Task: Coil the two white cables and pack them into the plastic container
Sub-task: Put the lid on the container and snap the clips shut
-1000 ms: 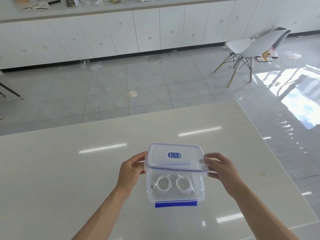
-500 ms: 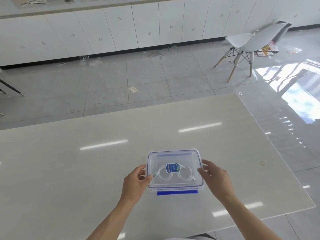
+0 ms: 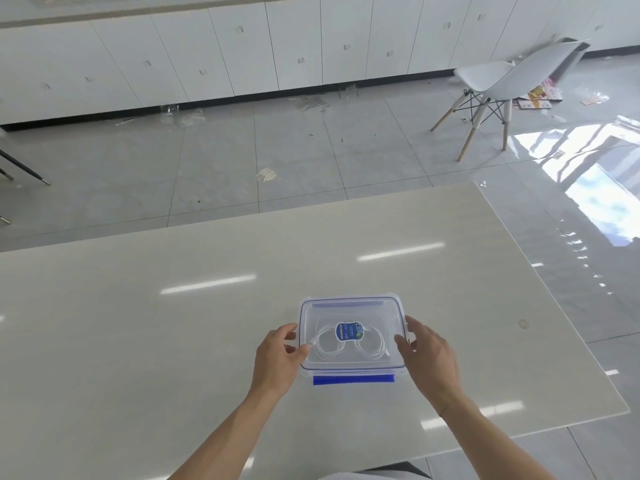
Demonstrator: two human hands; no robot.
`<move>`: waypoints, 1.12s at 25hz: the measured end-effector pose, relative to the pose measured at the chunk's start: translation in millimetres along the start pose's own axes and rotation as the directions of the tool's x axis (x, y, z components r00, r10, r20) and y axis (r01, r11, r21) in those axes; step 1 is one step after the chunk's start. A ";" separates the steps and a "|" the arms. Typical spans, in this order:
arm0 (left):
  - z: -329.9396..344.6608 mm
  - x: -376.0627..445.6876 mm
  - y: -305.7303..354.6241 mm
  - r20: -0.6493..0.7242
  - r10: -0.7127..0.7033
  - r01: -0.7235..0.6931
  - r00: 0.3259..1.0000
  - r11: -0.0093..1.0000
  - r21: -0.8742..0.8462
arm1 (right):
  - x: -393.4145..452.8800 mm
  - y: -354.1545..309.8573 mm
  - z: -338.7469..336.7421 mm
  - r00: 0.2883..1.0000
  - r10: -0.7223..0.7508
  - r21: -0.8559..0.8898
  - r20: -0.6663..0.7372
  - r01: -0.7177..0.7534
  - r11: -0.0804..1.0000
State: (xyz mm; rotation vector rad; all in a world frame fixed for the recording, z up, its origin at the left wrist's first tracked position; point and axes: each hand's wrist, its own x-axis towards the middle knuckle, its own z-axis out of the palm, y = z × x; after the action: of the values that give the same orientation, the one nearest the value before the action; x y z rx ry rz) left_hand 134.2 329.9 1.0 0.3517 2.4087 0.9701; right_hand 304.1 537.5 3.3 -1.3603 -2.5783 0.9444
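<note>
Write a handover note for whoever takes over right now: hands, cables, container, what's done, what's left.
Left hand: fingers curled on the left edge of the lid, thumb on top.
Right hand: grip on the lid's right edge.
Both white cables lie coiled side by side inside the plastic container, seen through the clear lid, on the table.
Done: coiling, packing, lid laid on.
Left: the near blue latch looks unclipped; press the lid down and snap the latches.
</note>
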 end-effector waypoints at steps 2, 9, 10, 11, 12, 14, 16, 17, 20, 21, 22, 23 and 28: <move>0.4 1.3 1.1 0.008 -0.011 0.011 1.000 1.000 0.000 | -0.7 2.5 2.6 1.000 -0.006 -0.046 0.011 0.006 0.999; 0.5 12.0 -2.5 0.085 -0.158 0.162 0.984 0.986 -0.044 | 12.8 14.2 4.5 0.967 0.183 0.270 0.180 -0.228 0.936; 1.1 15.4 -2.4 0.105 -0.193 0.203 0.976 0.974 -0.099 | 16.1 15.7 3.5 0.944 0.221 0.399 0.244 -0.305 0.865; 1.7 18.8 -1.8 0.120 -0.221 0.240 0.968 0.957 -0.166 | 19.3 16.9 2.5 0.921 0.246 0.477 0.304 -0.370 0.797; 1.8 20.7 -1.0 0.134 -0.243 0.269 0.961 0.935 -0.230 | 21.9 18.2 1.8 0.904 0.255 0.504 0.342 -0.406 0.762; 1.2 22.8 -0.6 0.148 -0.256 0.290 0.955 0.910 -0.297 | 25.5 20.4 3.2 0.897 0.250 0.483 0.365 -0.412 0.773; -1.1 22.6 -3.5 0.162 -0.256 0.294 0.953 0.909 -0.295 | 26.0 17.5 4.9 0.906 0.212 0.459 0.367 -0.375 0.805; -3.1 21.8 -6.0 0.169 -0.261 0.301 0.951 0.907 -0.293 | 25.8 14.3 5.5 0.908 0.196 0.450 0.370 -0.360 0.817; -14.2 17.1 -19.1 0.175 -0.275 0.318 0.945 0.893 -0.318 | 24.5 0.8 10.0 0.897 0.165 0.430 0.409 -0.349 0.833; -20.0 14.3 -24.8 0.177 -0.281 0.325 0.943 0.888 -0.326 | 23.2 -5.4 12.6 0.888 0.158 0.435 0.432 -0.359 0.826; -26.2 11.5 -30.4 0.179 -0.289 0.334 0.940 0.882 -0.333 | 21.6 -11.3 14.8 0.877 0.151 0.436 0.457 -0.369 0.821; -32.6 8.8 -36.2 0.179 -0.299 0.344 0.937 0.876 -0.338 | 19.8 -16.2 17.4 0.864 0.144 0.430 0.481 -0.377 0.821; -60.0 -4.9 -66.0 0.204 -0.341 0.394 0.918 0.850 -0.350 | 5.7 -29.7 29.9 0.800 0.105 0.396 0.590 -0.400 0.826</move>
State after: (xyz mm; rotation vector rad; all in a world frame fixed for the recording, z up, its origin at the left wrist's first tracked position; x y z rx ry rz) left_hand 102.2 246.9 -6.9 -0.1824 1.9968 1.1611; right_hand 269.1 515.1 -5.7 -1.4552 -2.1858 2.1658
